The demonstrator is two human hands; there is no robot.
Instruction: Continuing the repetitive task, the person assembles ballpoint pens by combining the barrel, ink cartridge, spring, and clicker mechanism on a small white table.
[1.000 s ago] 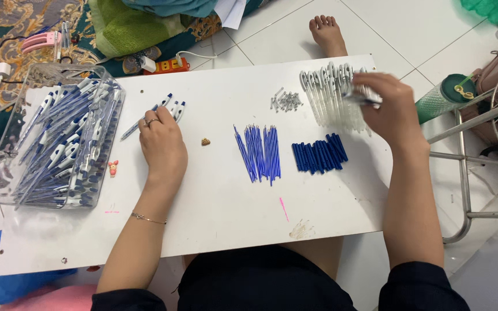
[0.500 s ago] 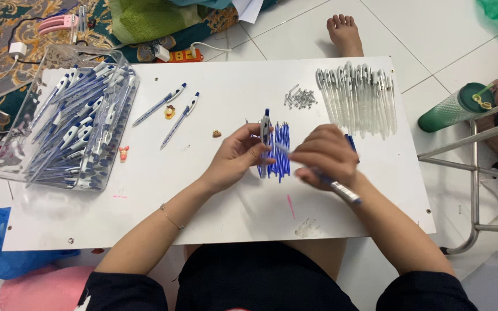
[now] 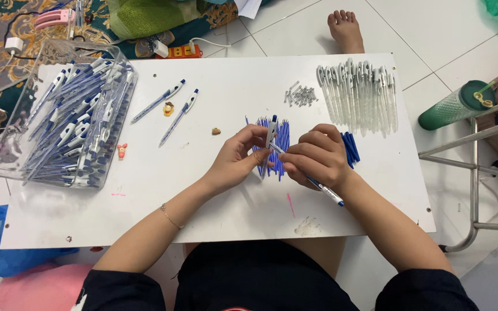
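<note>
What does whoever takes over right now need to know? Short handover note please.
Left hand: pinches a white-and-blue pen top, held upright over the blue refills.
Right hand: grips a clear pen barrel, its front end meeting the left hand's piece.
On the white board: springs, a row of clear barrels, dark blue parts by the right hand.
Done: clear tray at left full of assembled pens; two assembled pens lie loose beside it.
Left: the pen in hand is not yet together; many barrels and refills remain.
</note>
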